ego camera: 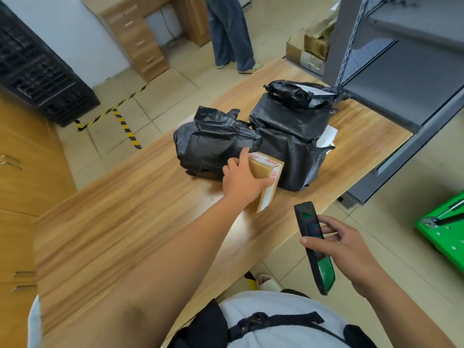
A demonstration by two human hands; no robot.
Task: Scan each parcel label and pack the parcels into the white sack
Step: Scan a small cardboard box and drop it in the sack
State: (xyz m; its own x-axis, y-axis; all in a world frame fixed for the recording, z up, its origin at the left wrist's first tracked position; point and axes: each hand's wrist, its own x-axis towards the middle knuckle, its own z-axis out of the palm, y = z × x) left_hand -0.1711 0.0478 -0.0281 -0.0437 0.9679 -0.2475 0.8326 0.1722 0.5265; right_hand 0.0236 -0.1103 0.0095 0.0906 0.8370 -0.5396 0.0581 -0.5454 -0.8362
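- Table: a long wood-grain top running from the near left to the far right, with all the parcels on its far half.
- Shelf: grey metal, standing at the table's far right end.
- Crate: black and slatted, on the floor at far left by the wall.
- Desk: light wood with drawers, against the back wall.
- Person: only legs in wide blue trousers show, standing on the tiles beyond the table.
- Cart: green, on the floor at right, partly cut off by the frame.
- Tall parcel: a black-wrapped bulk near the shelf, the biggest of the pile.
- Bag parcel: crumpled black plastic, touching the tall parcel's left side.
- Flat parcel: a black pouch lying on top of the tall parcel, with a white label on its right end.
- Box: brown cardboard with white tape printed in red, tilted on its lower end, just in front of the two black parcels.
- Left hand: grips the box, thumb along its near side and fingers curled over its far edge.
- Right hand: off the table's edge over the floor, thumb across the scanner's face and fingers wrapped behind it.
- Scanner: a dark handset with green at its lower end, held pointing toward the box.
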